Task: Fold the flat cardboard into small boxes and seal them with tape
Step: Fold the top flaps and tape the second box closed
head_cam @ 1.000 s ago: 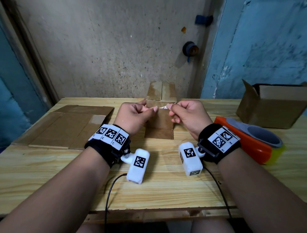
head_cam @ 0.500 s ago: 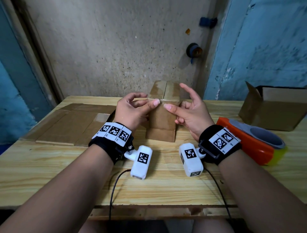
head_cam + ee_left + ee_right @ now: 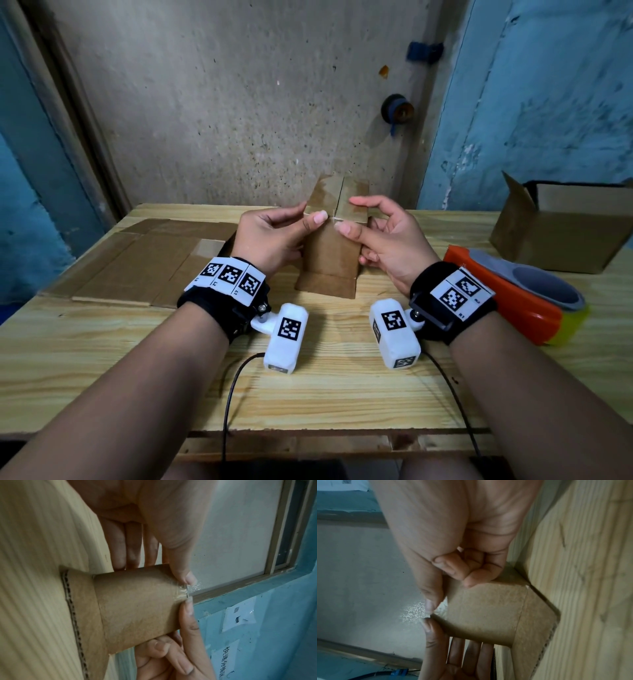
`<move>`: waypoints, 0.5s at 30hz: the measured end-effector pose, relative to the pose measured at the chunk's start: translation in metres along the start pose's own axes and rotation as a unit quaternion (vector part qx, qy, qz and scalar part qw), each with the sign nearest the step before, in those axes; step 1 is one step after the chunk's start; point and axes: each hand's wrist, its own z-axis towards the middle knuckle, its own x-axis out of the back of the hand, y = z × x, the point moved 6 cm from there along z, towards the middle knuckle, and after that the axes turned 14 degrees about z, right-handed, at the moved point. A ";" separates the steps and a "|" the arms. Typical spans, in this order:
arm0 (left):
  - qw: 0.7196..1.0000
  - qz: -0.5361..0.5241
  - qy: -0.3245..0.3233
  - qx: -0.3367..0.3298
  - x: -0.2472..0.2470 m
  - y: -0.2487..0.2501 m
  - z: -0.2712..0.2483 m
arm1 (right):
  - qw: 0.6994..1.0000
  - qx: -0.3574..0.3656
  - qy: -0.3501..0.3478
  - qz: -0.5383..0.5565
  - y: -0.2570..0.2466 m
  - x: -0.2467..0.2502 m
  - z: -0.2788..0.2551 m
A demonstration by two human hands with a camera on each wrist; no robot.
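Makeshift packing corner: cardboard sheets, tape dispenser.

Dim, flat indoor light; head view sharp, edges bowed.
Wrist views soft and grainy; clear glossy tape strip glints.

A pale wooden table fills the near ground. Behind it stands a stained grey wall, with blue painted surfaces to the far left and far right. A dark round fitting and a blue clip sit on the wall, right of centre. The left wrist view shows a taped paper note on the blue wall
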 end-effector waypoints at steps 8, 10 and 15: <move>0.999 0.011 -0.027 -0.034 0.006 0.002 0.001 | 0.998 0.013 -0.048 -0.049 0.003 0.003 0.002; 0.998 0.020 -0.017 -0.057 0.005 0.005 -0.001 | 0.997 0.029 -0.037 -0.068 0.001 0.004 0.002; 0.994 0.055 0.033 -0.087 0.005 0.017 -0.008 | 0.992 0.074 0.000 -0.099 -0.010 0.000 -0.003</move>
